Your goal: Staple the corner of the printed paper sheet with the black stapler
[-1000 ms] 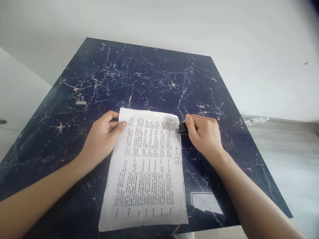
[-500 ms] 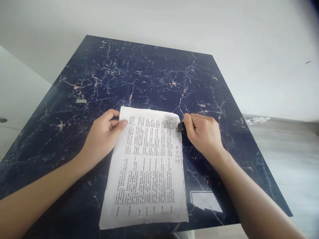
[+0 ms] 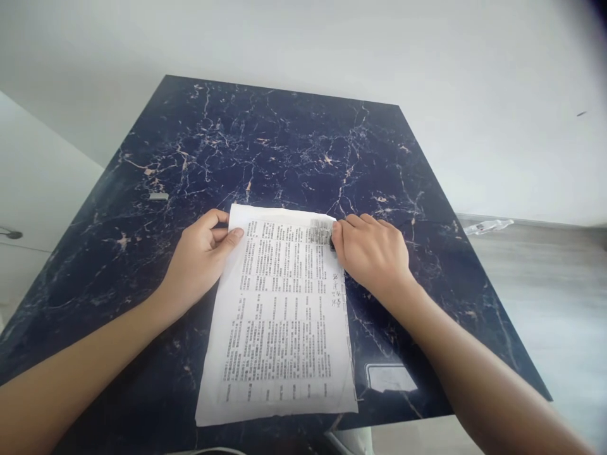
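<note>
A printed paper sheet (image 3: 279, 316) lies on the dark blue marbled table, covered in dense rows of text. My left hand (image 3: 203, 249) grips its upper left edge, thumb on top and fingers partly underneath. At the upper right corner, my right hand (image 3: 372, 253) is closed round a small black stamp, probably a roller stamp (image 3: 332, 244), most of which the fingers hide. Beside the stamp, a patch of dark printed marks (image 3: 321, 231) covers some of the text. Handwriting shows along the sheet's right margin.
A small whitish block (image 3: 159, 196) rests on the table (image 3: 284, 151) at the left. Near the front right is a pale rectangle with a light outline (image 3: 391, 378), perhaps a phone or a reflection. Clear plastic (image 3: 488, 226) lies beyond the table's right edge.
My right hand has moved slightly left over the sheet's corner and turned, so less of the black stamp shows. My left hand keeps its hold. The view has shifted slightly.
</note>
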A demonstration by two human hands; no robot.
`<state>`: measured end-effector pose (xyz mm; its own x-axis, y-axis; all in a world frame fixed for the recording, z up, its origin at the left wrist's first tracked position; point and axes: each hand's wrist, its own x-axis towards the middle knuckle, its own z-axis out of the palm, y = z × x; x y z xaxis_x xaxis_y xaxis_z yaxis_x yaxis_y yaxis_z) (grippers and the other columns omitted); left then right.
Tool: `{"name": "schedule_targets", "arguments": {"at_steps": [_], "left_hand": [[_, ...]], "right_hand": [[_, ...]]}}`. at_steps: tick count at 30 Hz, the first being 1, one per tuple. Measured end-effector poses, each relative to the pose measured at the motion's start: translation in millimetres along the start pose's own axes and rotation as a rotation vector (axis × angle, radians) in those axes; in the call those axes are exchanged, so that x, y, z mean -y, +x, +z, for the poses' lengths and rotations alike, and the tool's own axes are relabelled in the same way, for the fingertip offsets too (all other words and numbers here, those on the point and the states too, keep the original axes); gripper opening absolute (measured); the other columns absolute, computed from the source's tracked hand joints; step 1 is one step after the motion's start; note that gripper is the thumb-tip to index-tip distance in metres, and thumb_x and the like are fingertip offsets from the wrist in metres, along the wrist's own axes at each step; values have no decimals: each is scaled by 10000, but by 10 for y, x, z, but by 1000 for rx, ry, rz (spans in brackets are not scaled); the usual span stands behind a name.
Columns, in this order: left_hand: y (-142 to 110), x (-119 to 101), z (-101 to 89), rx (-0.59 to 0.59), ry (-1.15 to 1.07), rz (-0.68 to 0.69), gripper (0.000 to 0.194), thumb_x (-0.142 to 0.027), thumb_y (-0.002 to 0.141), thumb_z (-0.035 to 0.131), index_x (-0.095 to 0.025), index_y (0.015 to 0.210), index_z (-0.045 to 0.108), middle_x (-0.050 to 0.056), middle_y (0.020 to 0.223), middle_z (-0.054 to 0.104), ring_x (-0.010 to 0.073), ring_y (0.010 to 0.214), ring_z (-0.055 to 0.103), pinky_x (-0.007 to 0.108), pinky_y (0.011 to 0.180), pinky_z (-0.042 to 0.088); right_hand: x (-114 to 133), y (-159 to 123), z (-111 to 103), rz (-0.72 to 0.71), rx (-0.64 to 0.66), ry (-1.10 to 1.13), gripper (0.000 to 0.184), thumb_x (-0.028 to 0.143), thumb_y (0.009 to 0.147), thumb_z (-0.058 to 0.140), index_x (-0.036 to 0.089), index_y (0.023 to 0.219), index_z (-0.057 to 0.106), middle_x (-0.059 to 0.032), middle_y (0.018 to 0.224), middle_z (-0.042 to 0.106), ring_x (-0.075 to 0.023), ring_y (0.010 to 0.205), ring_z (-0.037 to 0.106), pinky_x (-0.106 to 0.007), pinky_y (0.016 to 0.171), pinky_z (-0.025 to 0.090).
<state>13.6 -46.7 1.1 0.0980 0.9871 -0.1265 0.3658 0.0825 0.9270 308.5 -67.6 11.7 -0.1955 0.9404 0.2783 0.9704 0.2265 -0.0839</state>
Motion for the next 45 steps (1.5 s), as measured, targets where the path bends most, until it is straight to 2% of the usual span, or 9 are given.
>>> {"name": "schedule_targets", "arguments": {"at_steps": [4, 10, 17, 21, 25, 28, 32, 38, 45], "left_hand": [[8, 17, -7, -4, 5, 13, 279, -464, 941, 702, -230, 1083, 656, 73, 961, 815, 258, 742, 782, 319, 553, 605], [0, 23, 4, 9, 36, 56, 286, -454, 962, 676, -245, 1146, 615, 84, 1030, 804, 274, 866, 789, 349, 647, 637], [-26, -52, -102, -193, 463, 468, 305, -342, 950, 685, -248, 1239, 657, 105, 1481, 613, 331, 1369, 583, 536, 1164, 477], [34, -41, -208, 193, 590, 693, 188, -331, 994, 615, -282, 1074, 778, 52, 1304, 729, 297, 1297, 629, 547, 1189, 437], [85, 14, -249, 481, 699, 702, 489, -539, 938, 707, -359, 1392, 682, 36, 1537, 596, 329, 1478, 482, 588, 1271, 302], [88, 42, -219, 538, 799, 696, 823, -696, 874, 716, -370, 1590, 474, 43, 1704, 365, 359, 1588, 291, 599, 1319, 119], [71, 59, -99, 536, 884, 682, 916, -757, 922, 596, -342, 1679, 290, 61, 1761, 176, 374, 1628, 129, 616, 1310, 6], [93, 100, -1, 482, 878, 672, 1046, -795, 911, 569, -255, 1708, 160, 141, 1751, 205, 366, 1626, 155, 598, 1303, -1], [81, 57, -35, 492, 833, 651, 1104, -815, 882, 587, -212, 1703, 161, 170, 1736, 254, 371, 1619, 184, 596, 1303, 32]], "right_hand": [[-188, -2, -20, 219, -75, 192, 549, 386, 1107, 285, 216, 687, 595, -62, 640, 621, -177, 557, 504, -345, 564, 276], [-627, 93, -12, 241, -181, 138, 617, 509, 1107, 252, 232, 623, 516, -77, 591, 550, -194, 552, 499, -366, 584, 283], [-839, 146, -158, 198, -69, 218, 552, 556, 1090, 324, 238, 652, 430, -53, 655, 564, -194, 626, 505, -354, 629, 311], [-947, 103, -293, 49, 163, 240, 403, 599, 976, 572, 224, 832, 537, -53, 837, 661, -200, 717, 562, -329, 652, 352], [-1037, 67, -288, 27, 265, 203, 261, 436, 893, 689, 221, 923, 545, -48, 853, 676, -199, 699, 574, -321, 625, 343], [-883, 67, -269, 117, 99, 241, 199, 360, 895, 680, 221, 909, 538, -54, 834, 669, -208, 712, 585, -332, 629, 366], [-339, 34, -301, 193, -91, 468, 219, 336, 880, 712, 216, 991, 566, -90, 922, 705, -229, 786, 636, -349, 651, 433], [398, -96, -228, -15, 91, 583, 172, 281, 911, 656, 226, 1032, 546, -62, 942, 692, -209, 786, 614, -342, 664, 435], [597, -63, -87, -208, 231, 401, 213, 225, 932, 621, 195, 1143, 603, -108, 1041, 696, -255, 901, 628, -364, 710, 439]]}}
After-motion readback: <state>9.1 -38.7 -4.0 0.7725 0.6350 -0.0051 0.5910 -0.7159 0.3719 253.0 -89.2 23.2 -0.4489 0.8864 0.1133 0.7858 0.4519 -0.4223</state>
